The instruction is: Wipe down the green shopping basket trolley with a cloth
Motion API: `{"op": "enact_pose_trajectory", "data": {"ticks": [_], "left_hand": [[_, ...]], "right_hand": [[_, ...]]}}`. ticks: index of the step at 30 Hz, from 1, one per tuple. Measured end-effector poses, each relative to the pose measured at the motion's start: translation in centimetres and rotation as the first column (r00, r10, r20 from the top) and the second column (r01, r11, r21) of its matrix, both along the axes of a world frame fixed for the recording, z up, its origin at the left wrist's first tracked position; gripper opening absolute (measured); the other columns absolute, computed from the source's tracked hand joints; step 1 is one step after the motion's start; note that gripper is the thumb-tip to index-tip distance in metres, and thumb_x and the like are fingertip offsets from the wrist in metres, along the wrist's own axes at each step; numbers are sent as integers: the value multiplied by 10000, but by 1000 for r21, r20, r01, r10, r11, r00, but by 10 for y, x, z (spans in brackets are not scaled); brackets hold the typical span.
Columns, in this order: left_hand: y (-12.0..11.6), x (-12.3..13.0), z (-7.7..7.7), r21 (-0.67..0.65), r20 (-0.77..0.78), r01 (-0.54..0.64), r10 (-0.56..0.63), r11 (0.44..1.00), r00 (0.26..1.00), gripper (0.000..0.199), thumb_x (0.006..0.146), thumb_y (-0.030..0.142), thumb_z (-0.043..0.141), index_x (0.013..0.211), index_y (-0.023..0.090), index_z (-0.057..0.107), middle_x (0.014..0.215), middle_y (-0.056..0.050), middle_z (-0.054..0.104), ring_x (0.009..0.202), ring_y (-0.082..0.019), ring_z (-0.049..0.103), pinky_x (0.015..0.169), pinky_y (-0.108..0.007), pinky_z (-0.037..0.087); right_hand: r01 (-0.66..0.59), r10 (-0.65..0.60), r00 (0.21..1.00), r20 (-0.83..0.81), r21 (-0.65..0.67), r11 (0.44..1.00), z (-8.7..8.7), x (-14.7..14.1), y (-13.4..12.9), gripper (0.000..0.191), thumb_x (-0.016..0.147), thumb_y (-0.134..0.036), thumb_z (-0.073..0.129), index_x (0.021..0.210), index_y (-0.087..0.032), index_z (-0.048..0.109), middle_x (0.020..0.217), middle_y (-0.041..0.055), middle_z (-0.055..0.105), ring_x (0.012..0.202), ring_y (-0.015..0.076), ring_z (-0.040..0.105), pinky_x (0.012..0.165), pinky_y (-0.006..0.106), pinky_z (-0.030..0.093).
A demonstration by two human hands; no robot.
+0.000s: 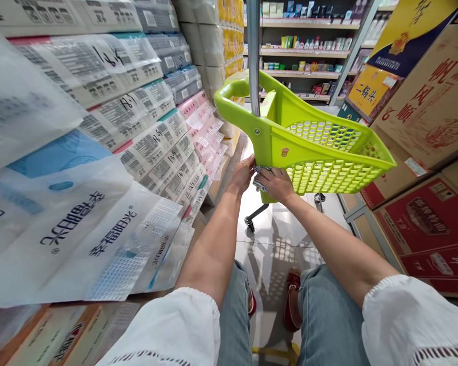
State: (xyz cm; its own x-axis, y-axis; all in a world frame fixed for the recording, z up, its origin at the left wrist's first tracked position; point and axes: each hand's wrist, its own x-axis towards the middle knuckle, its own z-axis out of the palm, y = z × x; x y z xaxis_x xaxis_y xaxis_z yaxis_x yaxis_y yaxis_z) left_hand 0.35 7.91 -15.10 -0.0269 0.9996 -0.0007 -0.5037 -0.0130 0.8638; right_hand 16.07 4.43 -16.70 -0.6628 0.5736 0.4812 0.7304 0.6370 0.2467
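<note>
You are pressing cloth (260, 179) against green cart (320, 147): right hand (277, 183) grip closed on it, left hand (243, 174) steadying, grip unclear.

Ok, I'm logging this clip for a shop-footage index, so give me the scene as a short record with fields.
place: shop aisle with a glossy tiled floor
left hand: left hand against the lower back of the green cart basket
right hand: right hand pressing a grey cloth to the same spot
cart: basket looks empty; grey pole rises through it
left side: stacked tissue packs
right side: cardboard boxes
background: shelves of small goods
</note>
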Motion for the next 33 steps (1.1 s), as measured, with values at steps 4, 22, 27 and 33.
{"op": "enact_pose_trajectory", "data": {"ticks": [4, 22, 27, 33], "left_hand": [[0, 0, -4, 51, -7, -1, 2, 999, 1000, 218, 761, 344, 726, 830, 144, 672, 746, -1, 657, 737, -99, 602, 705, -204, 479], [0, -2, -1, 7, -3, -24, 24, 1000, 1000, 223, 767, 350, 716, 855, 150, 669, 761, -13, 658, 803, -124, 617, 747, -225, 470], [-6, -2, 3, -18, -8, -49, 49, 999, 999, 96, 814, 251, 662, 832, 158, 651, 793, -5, 646, 844, -114, 615, 805, -238, 484], [-4, -4, 2, 13, 7, -5, 5, 1000, 1000, 187, 804, 313, 683, 896, 151, 670, 799, -22, 672, 822, -132, 626, 755, -243, 486]], "right_hand": [[28, -23, 995, -93, 53, 998, 30, -8, 6, 354, 980, -305, 348, 1237, -278, 590, 1337, 67, 567, 1018, 250, 456, 849, 401, 309], [61, -56, 990, -126, 33, 998, 35, -14, 7, 358, 969, -309, 371, 1235, -266, 606, 1317, 90, 572, 1020, 261, 455, 843, 409, 311], [171, -136, 933, -333, 76, 982, 68, -32, 15, 396, 963, -337, 380, 1307, -252, 557, 1382, 121, 512, 1107, 311, 427, 887, 454, 304], [119, -113, 978, -175, 26, 993, 16, -20, 8, 331, 970, -320, 387, 1221, -290, 601, 1327, 79, 560, 1005, 252, 459, 833, 400, 319]]}}
